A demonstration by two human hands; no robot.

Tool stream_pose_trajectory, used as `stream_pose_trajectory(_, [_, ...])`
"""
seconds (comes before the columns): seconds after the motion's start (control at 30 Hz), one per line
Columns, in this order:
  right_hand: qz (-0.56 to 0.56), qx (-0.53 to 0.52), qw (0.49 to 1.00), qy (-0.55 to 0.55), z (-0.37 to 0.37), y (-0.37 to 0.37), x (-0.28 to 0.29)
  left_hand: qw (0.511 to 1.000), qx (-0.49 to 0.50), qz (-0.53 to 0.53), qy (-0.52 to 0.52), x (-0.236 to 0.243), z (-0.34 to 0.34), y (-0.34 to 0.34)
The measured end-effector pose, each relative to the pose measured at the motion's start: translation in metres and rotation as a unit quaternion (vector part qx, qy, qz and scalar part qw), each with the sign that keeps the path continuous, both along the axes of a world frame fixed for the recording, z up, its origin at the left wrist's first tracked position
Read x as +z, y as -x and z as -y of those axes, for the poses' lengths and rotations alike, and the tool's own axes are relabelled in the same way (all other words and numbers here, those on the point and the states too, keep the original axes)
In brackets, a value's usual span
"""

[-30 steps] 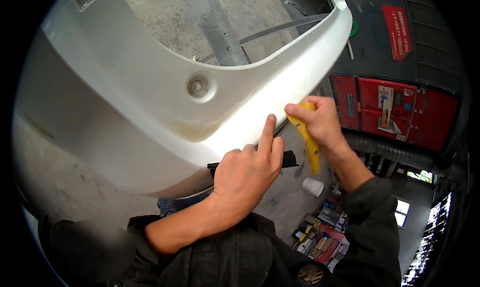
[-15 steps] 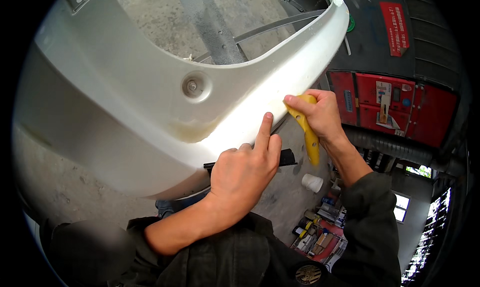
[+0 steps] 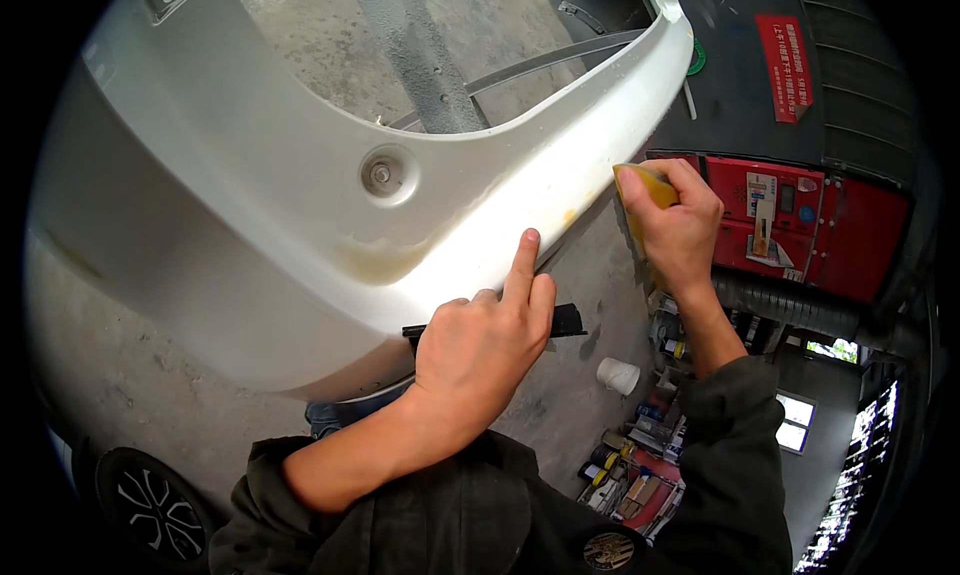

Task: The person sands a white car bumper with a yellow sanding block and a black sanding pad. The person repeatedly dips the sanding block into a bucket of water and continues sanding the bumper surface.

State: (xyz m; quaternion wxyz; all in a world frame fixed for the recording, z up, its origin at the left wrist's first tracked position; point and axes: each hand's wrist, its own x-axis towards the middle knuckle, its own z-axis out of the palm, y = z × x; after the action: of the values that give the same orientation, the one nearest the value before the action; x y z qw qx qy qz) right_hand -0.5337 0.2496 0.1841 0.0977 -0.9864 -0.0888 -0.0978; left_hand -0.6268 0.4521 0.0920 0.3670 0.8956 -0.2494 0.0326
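Note:
A silver-white car bumper [image 3: 290,175] stretches across the view, with a dull yellowish patch on its curve and a small yellow smear near its right edge. My left hand [image 3: 478,345] lies by its lower edge, forefinger stretched out with the tip on the bright surface. The other fingers are curled over a thin black strip [image 3: 568,321] that shows on both sides of the hand; their grip is partly hidden. My right hand [image 3: 680,220] is closed round a yellow putty spreader [image 3: 650,183], thumb on its face, its tip at the bumper's right edge.
A red cabinet [image 3: 775,220] stands beyond my right hand, with a dark surface and a red sticker behind. A white bucket [image 3: 618,376] sits on the concrete floor. Cans and boxes crowd a red shelf cart [image 3: 650,500]. A car wheel [image 3: 155,505] shows at lower left.
My right hand has moved up and right along the bumper's edge with the spreader, which has turned. The yellow smear now shows. My left hand has stayed at nearly the same place on the bumper.

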Motion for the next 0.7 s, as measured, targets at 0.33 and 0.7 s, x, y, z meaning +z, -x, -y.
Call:
stream_pose_trajectory(0.33, [0.005, 0.332, 0.901, 0.279, -0.004, 0.016, -0.006, 1.0, 0.0, -0.002, 0.008, 0.0, -0.004, 0.001])
stream_pose_trajectory(0.7, [-0.005, 0.377, 0.888, 0.264, -0.013, 0.019, -0.005, 1.0, 0.011, 0.002, 0.018, 0.0, -0.005, 0.002])
